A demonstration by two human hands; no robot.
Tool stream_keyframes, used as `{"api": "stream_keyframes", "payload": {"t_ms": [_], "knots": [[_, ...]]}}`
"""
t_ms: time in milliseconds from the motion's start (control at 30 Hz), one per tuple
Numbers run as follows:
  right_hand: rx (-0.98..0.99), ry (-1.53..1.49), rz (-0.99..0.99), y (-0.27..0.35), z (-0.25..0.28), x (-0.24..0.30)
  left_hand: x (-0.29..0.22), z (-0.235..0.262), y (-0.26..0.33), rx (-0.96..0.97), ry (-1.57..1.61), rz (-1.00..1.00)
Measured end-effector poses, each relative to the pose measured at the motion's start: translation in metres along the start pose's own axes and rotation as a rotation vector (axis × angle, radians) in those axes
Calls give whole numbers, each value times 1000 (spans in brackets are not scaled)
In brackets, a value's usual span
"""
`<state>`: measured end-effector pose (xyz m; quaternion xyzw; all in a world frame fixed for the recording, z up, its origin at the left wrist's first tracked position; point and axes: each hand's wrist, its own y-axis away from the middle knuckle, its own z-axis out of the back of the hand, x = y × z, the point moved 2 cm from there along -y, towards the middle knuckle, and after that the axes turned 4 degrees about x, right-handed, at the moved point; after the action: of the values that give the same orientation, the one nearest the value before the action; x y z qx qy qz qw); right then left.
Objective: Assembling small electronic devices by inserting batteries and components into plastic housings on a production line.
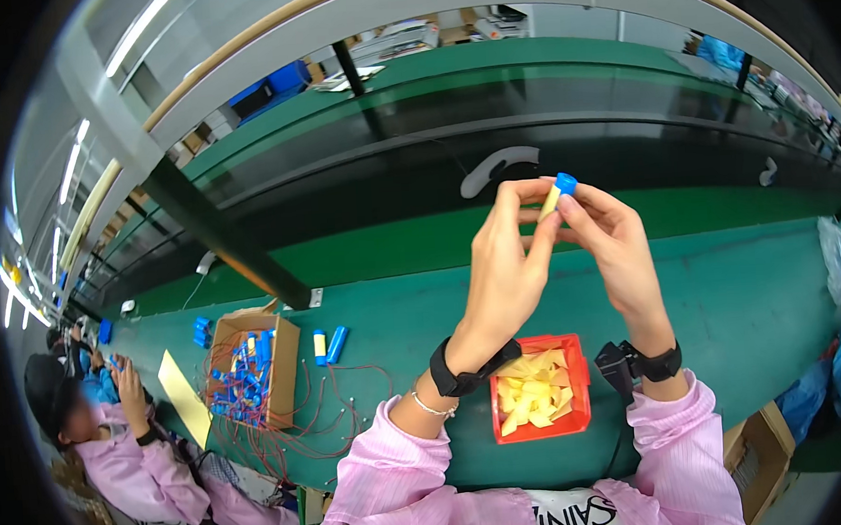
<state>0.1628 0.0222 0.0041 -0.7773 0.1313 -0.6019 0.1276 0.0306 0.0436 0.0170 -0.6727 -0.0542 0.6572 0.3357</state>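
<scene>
Raised over the bench, a blue cylindrical battery point(566, 184) with a yellow strip along its side is held between both hands. My left hand point(508, 263) pinches its lower part from the left. The fingers of my right hand point(619, 247) close on it from the other side, thumb near the yellow strip. The battery's lower end is hidden by fingers. Below my wrists stands a red plastic bin point(583, 401) holding yellow paper pieces point(536, 391). To the left, two more batteries lie on the bench: a blue one point(336, 345) and one with a yellow wrap point(320, 348).
A cardboard box point(283, 369) of blue batteries with red wires stands left, wires trailing onto the green bench point(423, 305). Beside it lies a yellow sheet point(184, 398). A dark post point(229, 234) rises behind. A co-worker point(131, 458) sits at far left; a conveyor point(388, 183) runs beyond.
</scene>
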Motion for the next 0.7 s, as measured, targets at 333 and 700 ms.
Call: {"api": "stream_keyframes", "payload": {"t_ms": [333,700], "knots": [[-12,78,32,3,2,1,-5,16,-2,-131,-302,-166],[26,180,70,5,-2,13,-18,26,0,-98,-261,-41]]}}
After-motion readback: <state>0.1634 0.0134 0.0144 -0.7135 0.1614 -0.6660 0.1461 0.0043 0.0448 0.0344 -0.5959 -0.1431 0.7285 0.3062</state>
